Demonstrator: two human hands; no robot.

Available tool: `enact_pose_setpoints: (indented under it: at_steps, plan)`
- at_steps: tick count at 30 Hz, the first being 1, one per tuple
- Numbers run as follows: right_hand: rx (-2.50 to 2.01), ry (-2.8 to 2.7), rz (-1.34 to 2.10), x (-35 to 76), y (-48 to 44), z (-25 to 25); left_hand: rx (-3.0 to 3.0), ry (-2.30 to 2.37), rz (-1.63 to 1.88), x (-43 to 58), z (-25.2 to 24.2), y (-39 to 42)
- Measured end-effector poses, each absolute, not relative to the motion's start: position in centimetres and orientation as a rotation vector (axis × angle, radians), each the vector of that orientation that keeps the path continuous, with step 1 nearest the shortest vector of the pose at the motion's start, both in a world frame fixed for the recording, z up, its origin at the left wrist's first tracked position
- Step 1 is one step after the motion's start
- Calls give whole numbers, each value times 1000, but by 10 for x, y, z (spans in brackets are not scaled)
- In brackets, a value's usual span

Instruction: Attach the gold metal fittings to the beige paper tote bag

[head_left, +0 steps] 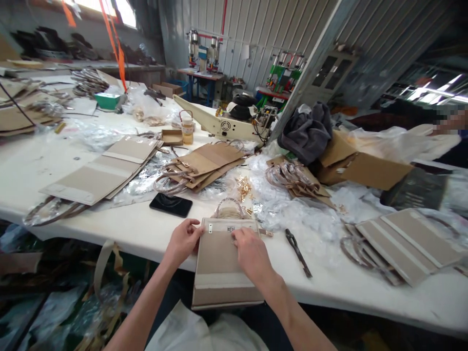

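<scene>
A beige bag [219, 253] with a handle at its far end lies in front of me, its near end overhanging the table edge. My left hand [184, 240] is closed at the bag's upper left edge, fingers curled and thumb on the border. Beside those fingertips is a small pale metal plate [210, 228] with two holes. My right hand [252, 249] rests over the bag's upper right, fingertips pinched together; anything between them is too small to make out. A small dark-patterned patch [231, 228] shows just by these fingertips.
A phone [171, 205] lies left of the bag, and a dark hand tool [298, 252] to its right. Small gold fittings [243, 189] are heaped beyond it. Stacked bags [98, 170], more bags [409, 243] and plastic wrap surround these. Another person's hand [451, 122] appears far right.
</scene>
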State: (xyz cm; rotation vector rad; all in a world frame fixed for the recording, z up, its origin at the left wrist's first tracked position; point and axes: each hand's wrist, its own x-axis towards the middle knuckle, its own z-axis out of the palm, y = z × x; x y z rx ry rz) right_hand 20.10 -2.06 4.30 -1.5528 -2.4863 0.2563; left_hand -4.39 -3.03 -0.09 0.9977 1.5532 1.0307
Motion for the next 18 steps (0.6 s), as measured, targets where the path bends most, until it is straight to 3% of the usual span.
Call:
enact_pose_setpoints:
  at_steps: [5, 9, 18]
  plan:
    - [-1590, -2478, 211, 197, -29, 43, 1320, 1804, 1236, -38, 36, -42]
    - [-1432, -2295, 515, 217, -21, 59, 1556, 1751, 1266, -16, 59, -44]
    - [-1457, -1858, 599, 291, 16, 78, 1943, 1495, 971, 65, 40, -4]
